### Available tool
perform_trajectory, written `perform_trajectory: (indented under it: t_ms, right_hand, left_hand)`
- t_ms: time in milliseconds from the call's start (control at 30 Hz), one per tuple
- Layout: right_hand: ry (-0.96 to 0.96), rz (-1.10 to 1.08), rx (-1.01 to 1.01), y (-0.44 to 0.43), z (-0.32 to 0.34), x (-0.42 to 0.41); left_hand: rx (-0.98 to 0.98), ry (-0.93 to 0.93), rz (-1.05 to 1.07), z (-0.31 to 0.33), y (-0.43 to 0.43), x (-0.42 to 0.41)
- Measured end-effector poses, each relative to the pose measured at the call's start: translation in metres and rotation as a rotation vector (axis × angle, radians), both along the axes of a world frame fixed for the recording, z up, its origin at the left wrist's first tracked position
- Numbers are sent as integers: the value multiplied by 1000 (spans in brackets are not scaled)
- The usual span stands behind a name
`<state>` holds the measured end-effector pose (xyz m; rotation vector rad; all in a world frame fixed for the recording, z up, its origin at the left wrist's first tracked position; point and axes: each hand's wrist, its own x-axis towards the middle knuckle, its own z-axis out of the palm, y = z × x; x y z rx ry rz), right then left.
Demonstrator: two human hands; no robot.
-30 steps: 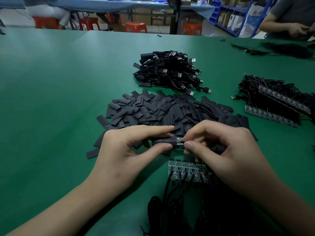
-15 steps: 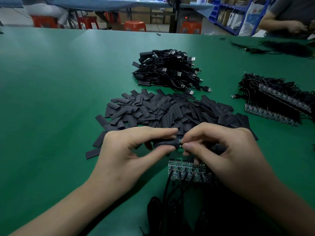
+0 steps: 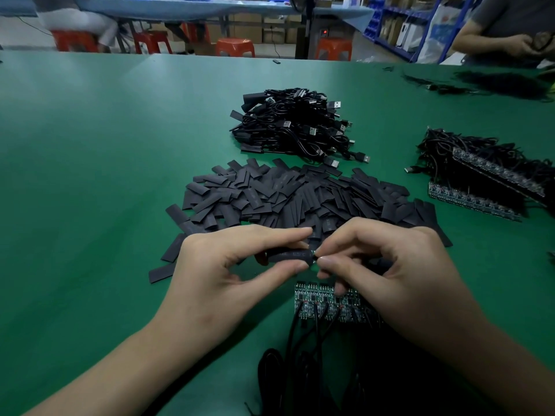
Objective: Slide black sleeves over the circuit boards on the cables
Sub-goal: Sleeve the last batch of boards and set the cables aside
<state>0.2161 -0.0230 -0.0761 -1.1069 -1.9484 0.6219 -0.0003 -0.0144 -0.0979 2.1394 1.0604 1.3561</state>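
The smooth green table (image 3: 105, 175) ran toward orange stools (image 3: 235, 47). My left hand (image 3: 216, 283) pinched a flat black sleeve (image 3: 288, 256); my right hand (image 3: 399, 277) pinched its circuit board (image 3: 314, 253).

Green work table (image 3: 105, 145) across foreground. Orange stools (image 3: 235, 47) past far edge. Blue-covered table (image 3: 180, 9) behind them, cardboard boxes (image 3: 249, 31) beneath. Blue shelving (image 3: 371, 22) at right. Pale floor (image 3: 21, 36).

The light is soft and comes from above. My left hand (image 3: 216, 274) and right hand (image 3: 399, 274) drop soft dark shadows right under them. The green counter (image 3: 90, 175) looks pale and a bit shiny far past my hands and gets darker close to me. The black cables (image 3: 300, 355) below my wrists are lost in the dark. The room far off looks fuzzy, and the picture bends at its edges.
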Motion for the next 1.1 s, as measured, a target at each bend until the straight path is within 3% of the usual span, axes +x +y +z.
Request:
perform_trajectory:
  t_ms: [300, 700, 967, 1100]
  right_hand:
    - [-13, -5, 46, 1, 3, 0]
    - [5, -9, 17, -3, 0, -4]
    - [146, 28, -228, 1, 0, 1]
    - [163, 62, -258, 1, -2, -2]
  left_hand:
    - [-106, -117, -1, -2, 0, 1]
    - [-80, -67, -12, 0, 0, 2]
    - [-29, -91, 47, 0, 2, -1]
    - [2, -62, 41, 1, 1, 0]
